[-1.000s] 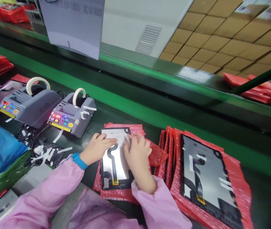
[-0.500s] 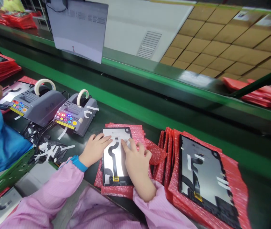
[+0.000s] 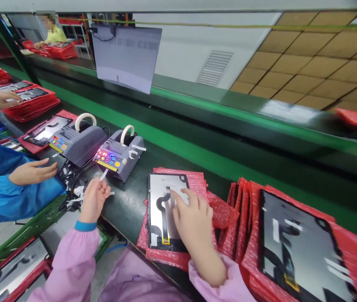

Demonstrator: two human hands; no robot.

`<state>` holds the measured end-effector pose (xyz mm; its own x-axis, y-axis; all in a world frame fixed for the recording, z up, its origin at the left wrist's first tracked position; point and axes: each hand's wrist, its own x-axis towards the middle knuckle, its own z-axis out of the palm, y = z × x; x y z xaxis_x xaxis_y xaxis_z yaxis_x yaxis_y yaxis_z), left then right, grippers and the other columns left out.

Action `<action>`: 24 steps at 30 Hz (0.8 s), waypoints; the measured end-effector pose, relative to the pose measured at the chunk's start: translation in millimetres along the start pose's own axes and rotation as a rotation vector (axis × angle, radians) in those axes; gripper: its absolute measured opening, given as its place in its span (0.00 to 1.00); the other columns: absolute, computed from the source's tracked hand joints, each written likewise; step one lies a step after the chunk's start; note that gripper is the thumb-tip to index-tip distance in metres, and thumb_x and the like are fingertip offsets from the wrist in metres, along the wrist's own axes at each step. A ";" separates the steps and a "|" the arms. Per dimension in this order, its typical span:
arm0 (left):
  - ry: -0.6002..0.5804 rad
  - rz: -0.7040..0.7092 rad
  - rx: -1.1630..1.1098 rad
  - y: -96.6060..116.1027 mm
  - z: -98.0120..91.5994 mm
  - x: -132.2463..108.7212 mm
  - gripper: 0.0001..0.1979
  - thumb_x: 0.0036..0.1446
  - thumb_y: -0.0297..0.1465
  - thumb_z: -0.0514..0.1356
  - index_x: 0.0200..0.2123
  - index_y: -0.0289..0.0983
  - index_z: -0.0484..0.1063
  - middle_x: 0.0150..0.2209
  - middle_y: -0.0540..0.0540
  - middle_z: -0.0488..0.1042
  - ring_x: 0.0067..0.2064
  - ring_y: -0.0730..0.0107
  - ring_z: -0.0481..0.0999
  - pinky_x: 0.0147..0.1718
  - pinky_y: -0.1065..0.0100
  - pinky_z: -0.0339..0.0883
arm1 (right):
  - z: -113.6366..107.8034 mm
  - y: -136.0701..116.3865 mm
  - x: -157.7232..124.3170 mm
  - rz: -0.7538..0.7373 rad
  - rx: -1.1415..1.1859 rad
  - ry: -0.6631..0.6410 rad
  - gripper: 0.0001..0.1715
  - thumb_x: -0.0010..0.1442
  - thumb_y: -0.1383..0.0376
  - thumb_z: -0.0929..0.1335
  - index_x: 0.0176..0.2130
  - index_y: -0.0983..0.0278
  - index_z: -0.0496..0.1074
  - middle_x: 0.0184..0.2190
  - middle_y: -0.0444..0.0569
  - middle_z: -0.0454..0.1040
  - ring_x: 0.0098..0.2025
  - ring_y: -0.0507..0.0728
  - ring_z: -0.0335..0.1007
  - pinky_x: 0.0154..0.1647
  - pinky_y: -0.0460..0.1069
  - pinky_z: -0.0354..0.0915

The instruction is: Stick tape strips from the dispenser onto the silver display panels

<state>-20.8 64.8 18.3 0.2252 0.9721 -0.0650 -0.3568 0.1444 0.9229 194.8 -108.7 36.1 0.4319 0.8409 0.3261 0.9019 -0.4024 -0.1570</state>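
My left hand (image 3: 95,198) is closed in a pinch on a short strip of white tape (image 3: 103,175) at the front of the nearer grey tape dispenser (image 3: 118,155). My right hand (image 3: 194,216) lies over the right side of a tablet screen panel (image 3: 156,209), fingers apart and slightly bent, with the index fingertip near its middle. The panel lies silver back up, with a black flex cable (image 3: 165,224) ending in a yellow patch. Beneath it are red bubble-wrap bags (image 3: 197,180). The hand hides part of the panel's right edge.
A second panel (image 3: 307,239) with white tape pieces lies on stacked red bags at right. Another tape dispenser (image 3: 79,140) stands to the left. A co-worker's hand (image 3: 35,172) in a blue sleeve is near it. A monitor (image 3: 126,58) hangs behind the bench.
My left hand has left the panel and moved left to the dispenser, taking hold of tape. My right hand stays over the panel. The view has shifted; co-worker's hands now show more.
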 end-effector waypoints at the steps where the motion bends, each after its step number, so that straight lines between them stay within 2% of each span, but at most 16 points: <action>1: 0.018 0.019 -0.022 0.4 3.3 -0.4 0.22 0.49 0.46 0.68 0.27 0.38 0.60 0.23 0.56 0.62 0.22 0.80 0.64 0.20 0.77 0.56 | -1.8 0.5 -0.8 0.016 0.057 0.007 0.23 0.60 0.71 0.61 0.50 0.58 0.75 0.51 0.57 0.70 0.47 0.67 0.62 0.41 0.59 0.58; 3: 0.031 0.052 -0.048 -3.5 14.3 -10.7 0.21 0.50 0.43 0.68 0.27 0.38 0.59 0.23 0.57 0.61 0.23 0.82 0.63 0.22 0.79 0.56 | -4.1 2.5 -2.1 0.064 0.255 0.020 0.21 0.61 0.67 0.60 0.49 0.59 0.75 0.49 0.57 0.70 0.48 0.66 0.62 0.45 0.60 0.60; 5: -0.007 0.043 -0.044 -12.8 29.9 -33.1 0.18 0.55 0.43 0.65 0.29 0.39 0.60 0.23 0.57 0.63 0.23 0.81 0.63 0.22 0.78 0.56 | -4.4 3.4 -2.4 0.118 0.565 -0.029 0.18 0.62 0.60 0.61 0.48 0.59 0.74 0.46 0.55 0.71 0.47 0.64 0.65 0.47 0.59 0.62; 7: -0.132 -0.030 -0.003 -23.9 46.9 -61.1 0.15 0.57 0.42 0.63 0.32 0.38 0.64 0.23 0.54 0.67 0.21 0.79 0.64 0.21 0.76 0.57 | -3.4 1.9 -0.8 0.160 0.894 -0.184 0.19 0.58 0.54 0.66 0.46 0.58 0.74 0.44 0.52 0.72 0.43 0.62 0.68 0.45 0.56 0.65; 9: -0.349 -0.101 0.064 -32.7 61.5 -85.4 0.14 0.59 0.42 0.61 0.39 0.38 0.65 0.26 0.52 0.69 0.23 0.77 0.65 0.22 0.73 0.59 | -2.9 -0.2 3.8 0.169 1.113 -0.355 0.19 0.54 0.50 0.69 0.41 0.58 0.76 0.43 0.51 0.73 0.41 0.60 0.69 0.42 0.55 0.66; 10: -0.448 -0.118 0.104 -35.7 66.9 -93.9 0.15 0.60 0.42 0.60 0.41 0.38 0.64 0.27 0.51 0.70 0.24 0.76 0.66 0.23 0.73 0.60 | -3.4 -0.4 7.4 0.165 1.158 -0.398 0.17 0.53 0.50 0.70 0.37 0.58 0.77 0.43 0.51 0.73 0.42 0.61 0.70 0.44 0.55 0.66; 12: -0.573 -0.131 0.186 -39.3 72.7 -102.5 0.15 0.62 0.43 0.58 0.43 0.38 0.64 0.29 0.50 0.68 0.28 0.75 0.67 0.26 0.72 0.61 | -6.8 3.2 17.1 0.153 1.150 -0.384 0.15 0.54 0.50 0.70 0.29 0.59 0.77 0.43 0.51 0.73 0.47 0.62 0.69 0.49 0.57 0.63; 15: -0.575 -0.135 0.222 -41.6 72.5 -101.7 0.15 0.63 0.43 0.56 0.44 0.38 0.63 0.31 0.49 0.67 0.29 0.75 0.67 0.28 0.71 0.62 | -15.0 15.9 32.0 0.138 1.037 -0.348 0.13 0.53 0.52 0.71 0.28 0.58 0.78 0.50 0.51 0.72 0.54 0.64 0.65 0.54 0.59 0.59; 16: -0.559 -0.131 0.205 -42.1 71.5 -100.3 0.15 0.63 0.43 0.55 0.45 0.38 0.62 0.32 0.49 0.67 0.30 0.74 0.67 0.28 0.70 0.62 | -16.9 19.9 35.2 0.136 1.008 -0.372 0.11 0.50 0.53 0.72 0.30 0.57 0.78 0.52 0.51 0.71 0.56 0.64 0.63 0.54 0.59 0.59; 18: -0.545 -0.109 0.168 -43.0 70.5 -98.6 0.16 0.64 0.42 0.56 0.48 0.39 0.60 0.34 0.48 0.67 0.31 0.73 0.67 0.29 0.70 0.63 | -17.5 23.8 37.3 0.142 0.997 -0.459 0.17 0.44 0.55 0.75 0.36 0.57 0.79 0.55 0.52 0.69 0.57 0.65 0.62 0.54 0.58 0.59; 20: -0.576 -0.099 0.169 -44.0 71.4 -98.9 0.15 0.64 0.41 0.55 0.49 0.39 0.61 0.36 0.47 0.67 0.33 0.73 0.67 0.31 0.69 0.63 | -13.6 21.4 35.2 0.158 1.062 -0.518 0.21 0.42 0.55 0.77 0.37 0.58 0.79 0.52 0.52 0.71 0.55 0.64 0.65 0.53 0.57 0.61; 22: -0.626 -0.095 0.200 -45.5 73.2 -100.5 0.14 0.65 0.40 0.55 0.48 0.39 0.63 0.36 0.46 0.67 0.35 0.72 0.67 0.34 0.68 0.64 | -8.2 16.4 32.5 0.170 1.164 -0.523 0.16 0.45 0.53 0.75 0.31 0.60 0.78 0.47 0.52 0.74 0.51 0.62 0.68 0.53 0.56 0.62; 24: -0.658 -0.103 0.227 -47.3 74.3 -102.1 0.13 0.65 0.39 0.55 0.48 0.39 0.63 0.37 0.47 0.67 0.36 0.72 0.67 0.36 0.68 0.63 | -4.5 14.4 32.8 0.175 1.224 -0.512 0.17 0.49 0.51 0.73 0.25 0.61 0.74 0.43 0.52 0.74 0.47 0.61 0.70 0.53 0.56 0.62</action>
<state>40.5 -55.0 9.5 0.7748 0.6319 0.0207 -0.1223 0.1178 0.9855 221.9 -88.6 48.8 0.2491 0.9603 -0.1255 0.1377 -0.1633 -0.9769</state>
